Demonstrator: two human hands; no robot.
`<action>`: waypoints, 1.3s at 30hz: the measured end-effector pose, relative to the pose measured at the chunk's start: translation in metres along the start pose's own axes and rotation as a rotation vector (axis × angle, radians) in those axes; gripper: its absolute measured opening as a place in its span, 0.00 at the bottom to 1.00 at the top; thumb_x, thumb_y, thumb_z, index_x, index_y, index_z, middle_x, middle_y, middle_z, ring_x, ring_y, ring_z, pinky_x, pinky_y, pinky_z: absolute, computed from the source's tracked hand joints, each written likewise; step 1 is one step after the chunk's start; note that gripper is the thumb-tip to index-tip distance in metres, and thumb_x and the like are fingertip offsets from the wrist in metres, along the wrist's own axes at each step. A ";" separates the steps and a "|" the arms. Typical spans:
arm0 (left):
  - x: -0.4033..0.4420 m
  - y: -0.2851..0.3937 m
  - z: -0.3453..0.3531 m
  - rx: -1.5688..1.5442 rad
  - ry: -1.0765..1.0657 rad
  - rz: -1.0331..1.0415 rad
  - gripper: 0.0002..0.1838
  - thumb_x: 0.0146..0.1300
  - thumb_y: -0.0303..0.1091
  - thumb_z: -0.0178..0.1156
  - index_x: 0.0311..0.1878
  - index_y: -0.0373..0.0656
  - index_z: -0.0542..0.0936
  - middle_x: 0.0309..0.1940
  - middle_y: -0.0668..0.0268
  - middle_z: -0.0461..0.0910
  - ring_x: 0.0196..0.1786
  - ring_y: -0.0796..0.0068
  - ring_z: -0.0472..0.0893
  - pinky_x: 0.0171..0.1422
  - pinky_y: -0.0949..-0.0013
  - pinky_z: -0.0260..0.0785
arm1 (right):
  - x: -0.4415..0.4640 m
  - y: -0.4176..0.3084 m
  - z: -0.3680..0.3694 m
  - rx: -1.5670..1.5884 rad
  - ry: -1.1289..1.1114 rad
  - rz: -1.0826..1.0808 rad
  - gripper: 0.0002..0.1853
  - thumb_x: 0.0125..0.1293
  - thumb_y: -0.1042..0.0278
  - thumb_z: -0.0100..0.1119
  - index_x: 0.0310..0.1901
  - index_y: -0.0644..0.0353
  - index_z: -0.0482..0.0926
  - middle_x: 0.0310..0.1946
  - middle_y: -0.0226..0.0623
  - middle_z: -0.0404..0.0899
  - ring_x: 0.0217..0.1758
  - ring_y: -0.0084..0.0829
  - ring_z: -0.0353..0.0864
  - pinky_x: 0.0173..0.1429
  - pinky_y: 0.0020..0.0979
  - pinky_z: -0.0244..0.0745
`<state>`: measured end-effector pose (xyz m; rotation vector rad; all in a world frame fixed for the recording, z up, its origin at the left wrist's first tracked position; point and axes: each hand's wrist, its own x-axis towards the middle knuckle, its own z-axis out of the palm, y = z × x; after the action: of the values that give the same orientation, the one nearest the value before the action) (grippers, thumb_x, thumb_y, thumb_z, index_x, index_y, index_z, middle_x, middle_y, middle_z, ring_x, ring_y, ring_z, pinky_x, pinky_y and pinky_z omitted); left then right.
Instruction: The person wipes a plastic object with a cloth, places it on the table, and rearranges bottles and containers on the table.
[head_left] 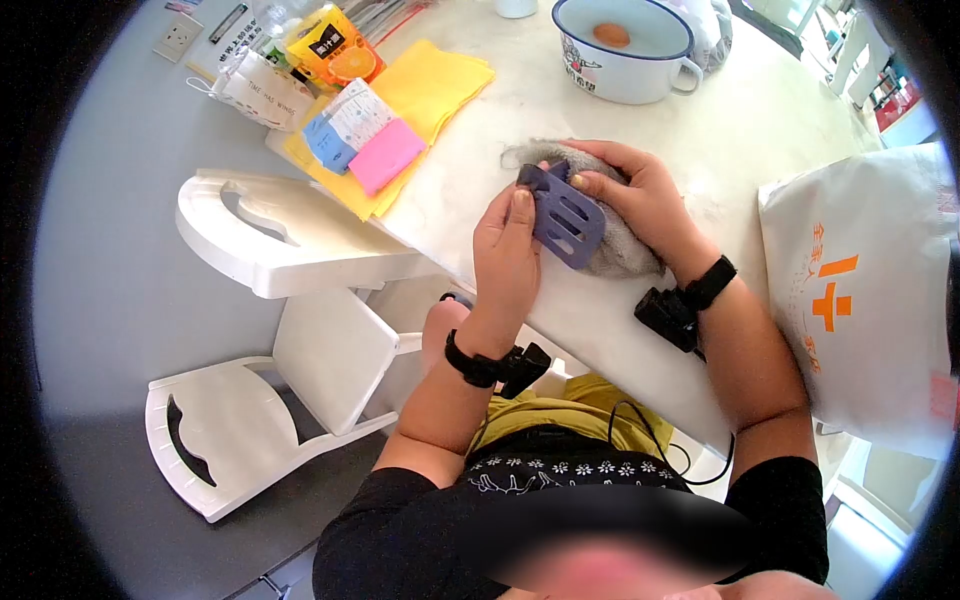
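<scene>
My left hand (507,240) is closed on a blue-violet slotted piece (575,225), with the thumb pressed on its upper end. The piece is flat with rounded corners and several long slots; its exact kind is unclear. My right hand (640,190) grips a grey cloth (622,250), which is bunched up behind and beside the slotted piece. The right thumb reaches toward the top edge of the piece. Some of the cloth lies on the white table (480,180), and the fingers behind it are partly hidden.
An enamel pot (625,75) with a brown round item inside stands at the back. Yellow cloths (440,85) carry a pink pad (387,157) and a blue-white packet (345,125). A large white bag (860,290) is at right. White chairs (235,420) stand at left.
</scene>
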<state>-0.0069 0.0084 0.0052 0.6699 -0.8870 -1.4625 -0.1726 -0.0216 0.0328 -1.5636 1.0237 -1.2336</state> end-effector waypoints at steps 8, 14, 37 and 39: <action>-0.001 0.003 0.000 0.177 -0.090 -0.035 0.22 0.77 0.39 0.43 0.64 0.31 0.68 0.56 0.58 0.76 0.56 0.73 0.77 0.64 0.67 0.70 | -0.001 -0.003 -0.007 -0.177 0.008 0.088 0.16 0.62 0.63 0.66 0.46 0.67 0.82 0.34 0.42 0.84 0.37 0.25 0.81 0.46 0.29 0.76; 0.000 0.002 0.000 -0.082 -0.007 -0.024 0.22 0.78 0.41 0.41 0.62 0.32 0.69 0.56 0.58 0.76 0.56 0.71 0.77 0.65 0.66 0.69 | -0.002 0.006 0.000 -0.140 0.054 -0.041 0.15 0.66 0.63 0.62 0.45 0.68 0.82 0.32 0.44 0.84 0.36 0.24 0.80 0.44 0.29 0.76; 0.000 0.002 -0.002 -0.102 0.021 0.008 0.21 0.77 0.39 0.43 0.63 0.33 0.69 0.55 0.58 0.77 0.57 0.70 0.78 0.65 0.65 0.70 | 0.000 0.006 -0.001 0.157 -0.017 0.137 0.17 0.66 0.67 0.62 0.53 0.68 0.80 0.43 0.36 0.85 0.43 0.21 0.79 0.51 0.25 0.75; 0.000 0.002 -0.002 -0.141 0.000 0.048 0.22 0.77 0.39 0.44 0.63 0.29 0.68 0.56 0.57 0.75 0.57 0.72 0.77 0.64 0.67 0.70 | 0.002 0.010 -0.002 0.196 0.055 0.199 0.17 0.69 0.67 0.59 0.54 0.71 0.79 0.43 0.36 0.84 0.42 0.21 0.80 0.49 0.23 0.76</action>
<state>-0.0042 0.0079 0.0061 0.5406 -0.7868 -1.4673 -0.1751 -0.0262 0.0238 -1.2527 1.0339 -1.2049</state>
